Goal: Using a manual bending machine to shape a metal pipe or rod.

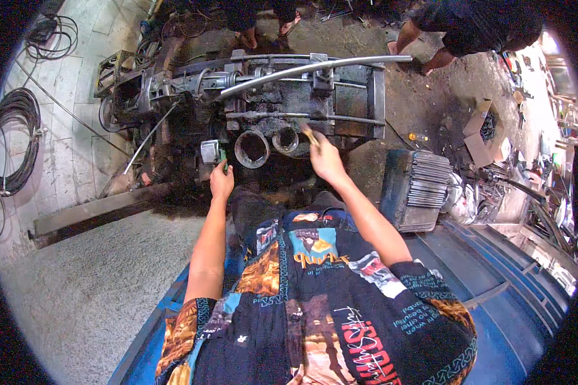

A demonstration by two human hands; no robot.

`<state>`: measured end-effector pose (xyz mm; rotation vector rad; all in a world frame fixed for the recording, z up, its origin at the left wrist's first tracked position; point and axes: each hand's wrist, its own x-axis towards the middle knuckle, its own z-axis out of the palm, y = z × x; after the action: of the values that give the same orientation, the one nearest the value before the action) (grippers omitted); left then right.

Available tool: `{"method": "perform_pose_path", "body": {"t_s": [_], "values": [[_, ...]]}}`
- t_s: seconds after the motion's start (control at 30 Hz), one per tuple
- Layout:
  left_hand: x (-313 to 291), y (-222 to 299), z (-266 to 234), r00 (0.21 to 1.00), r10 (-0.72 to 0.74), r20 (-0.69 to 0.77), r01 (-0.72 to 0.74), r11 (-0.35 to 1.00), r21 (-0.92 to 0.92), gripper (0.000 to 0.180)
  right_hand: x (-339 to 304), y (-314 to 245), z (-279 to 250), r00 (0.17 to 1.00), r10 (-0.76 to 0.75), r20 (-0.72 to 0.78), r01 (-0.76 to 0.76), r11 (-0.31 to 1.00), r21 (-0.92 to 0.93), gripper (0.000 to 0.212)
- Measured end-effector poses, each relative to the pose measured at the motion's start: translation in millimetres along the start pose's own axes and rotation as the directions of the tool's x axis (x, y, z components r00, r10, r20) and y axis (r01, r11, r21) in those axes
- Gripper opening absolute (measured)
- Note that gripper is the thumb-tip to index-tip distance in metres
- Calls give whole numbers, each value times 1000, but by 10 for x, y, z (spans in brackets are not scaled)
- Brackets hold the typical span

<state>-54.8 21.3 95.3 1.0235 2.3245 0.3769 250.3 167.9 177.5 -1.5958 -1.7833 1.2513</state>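
My right hand [327, 162] is closed around a short, slim, yellowish-brown tool [311, 136], which looks like a small brush. Its tip is close to the smaller of two round, open-mouthed metal cups, the small cup [285, 138]; the larger cup [252, 149] stands to its left. My left hand [221, 183] has its fingers on a small green handle [223, 160] beside a silver box-shaped part [210, 152]. Both cups sit at the near side of a dark, greasy machine [276, 96] with rails. Whether the tool touches the cup I cannot tell.
A long metal rod [315, 67] lies across the machine top. A ribbed grey motor-like block [417, 189] stands at right, near an open cardboard box [485, 135]. A coiled black hose [13, 141] lies far left. Other people's bare feet [430, 61] are beyond the machine.
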Motion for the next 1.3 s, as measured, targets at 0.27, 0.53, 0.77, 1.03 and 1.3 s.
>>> {"method": "perform_pose_path", "body": {"t_s": [0.27,0.53,0.77,1.03,1.3], "values": [[-48,111,54,995,-7,-99,16,995,95,42,1142,-577,705,994,-2,-107,-6,997,-75,51],[-34,-5,80,994,-12,-105,22,995,93,45,699,-509,665,955,155,254,-87,962,-259,61],[-6,29,112,992,10,-127,-1,997,76,45,1035,-687,702,997,80,14,-75,972,-223,60],[-45,73,69,993,-29,-111,32,999,31,45,642,-516,742,985,70,158,-19,952,-306,52],[-40,140,43,993,-91,-76,94,994,46,45,1202,-783,699,997,-54,-48,37,956,-292,54]]}}
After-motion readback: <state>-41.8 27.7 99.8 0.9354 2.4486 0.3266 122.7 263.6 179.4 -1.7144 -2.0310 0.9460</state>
